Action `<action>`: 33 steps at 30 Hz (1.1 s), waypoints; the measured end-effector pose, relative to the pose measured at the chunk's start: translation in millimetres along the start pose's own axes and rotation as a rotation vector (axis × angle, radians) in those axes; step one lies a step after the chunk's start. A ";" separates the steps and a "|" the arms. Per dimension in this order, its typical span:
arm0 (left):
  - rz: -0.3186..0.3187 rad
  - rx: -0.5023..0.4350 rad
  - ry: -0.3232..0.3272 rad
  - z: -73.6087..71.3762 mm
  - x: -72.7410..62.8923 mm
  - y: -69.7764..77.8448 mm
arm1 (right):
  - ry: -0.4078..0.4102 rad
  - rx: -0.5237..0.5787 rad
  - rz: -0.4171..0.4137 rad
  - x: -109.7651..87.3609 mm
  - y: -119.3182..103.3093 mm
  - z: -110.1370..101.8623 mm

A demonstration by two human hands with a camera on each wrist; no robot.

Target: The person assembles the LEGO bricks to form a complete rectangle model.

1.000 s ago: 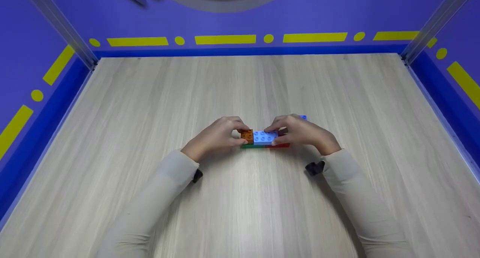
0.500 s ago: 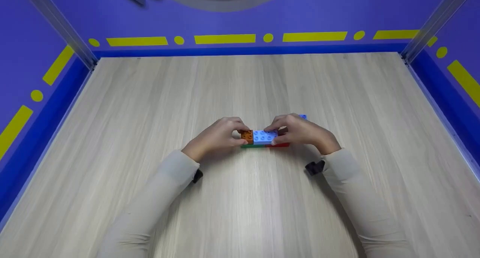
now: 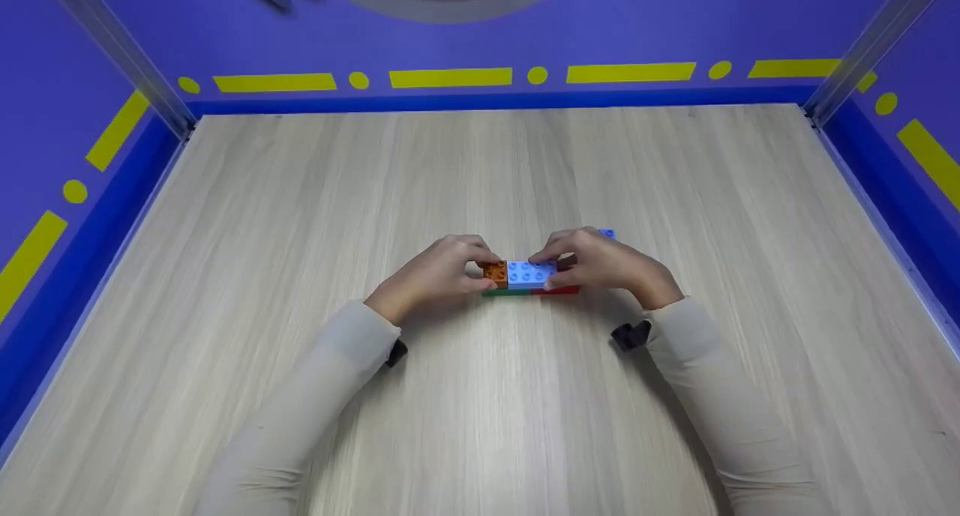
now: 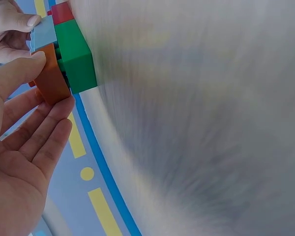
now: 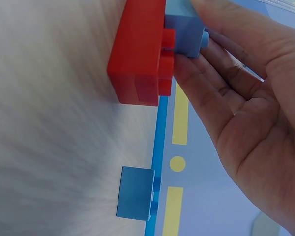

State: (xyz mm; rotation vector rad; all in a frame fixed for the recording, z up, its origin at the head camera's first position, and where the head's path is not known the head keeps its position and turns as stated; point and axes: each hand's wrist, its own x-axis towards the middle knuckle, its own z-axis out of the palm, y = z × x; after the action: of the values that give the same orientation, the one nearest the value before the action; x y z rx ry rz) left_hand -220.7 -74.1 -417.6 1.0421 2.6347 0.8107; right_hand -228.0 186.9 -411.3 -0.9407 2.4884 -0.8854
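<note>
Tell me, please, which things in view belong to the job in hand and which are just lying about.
Part of the job:
orange brick, pinched by the left hand
light blue brick, held by the right hand
green brick and red brick, underneath those two

Apparently just lying about, for now:
blue brick, untouched, apart from the others on the table

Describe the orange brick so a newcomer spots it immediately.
On the wooden table sits a low brick stack. At its upper left end, the left hand pinches the orange brick. Only it is orange; the pale blue brick beside it is longer.
</note>
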 end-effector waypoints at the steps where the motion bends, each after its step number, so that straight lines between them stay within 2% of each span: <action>1: -0.001 0.000 -0.001 0.0 0.1 0.1 | 0.001 -0.001 0.002 0.0 -0.1 0.0; 23: -0.033 -0.033 -0.017 -1.5 0.6 -1.1 | -0.004 -0.018 0.007 0.3 -2.7 -0.9; 33: -0.026 -0.029 0.001 0.6 0.5 -0.1 | -0.007 -0.026 -0.005 0.7 -1.5 -0.3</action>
State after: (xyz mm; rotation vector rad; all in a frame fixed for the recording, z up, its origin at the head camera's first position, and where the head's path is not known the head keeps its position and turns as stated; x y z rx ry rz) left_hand -220.9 -73.6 -418.1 0.9976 2.6234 0.8416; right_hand -227.9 185.8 -410.2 -0.9572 2.4984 -0.8527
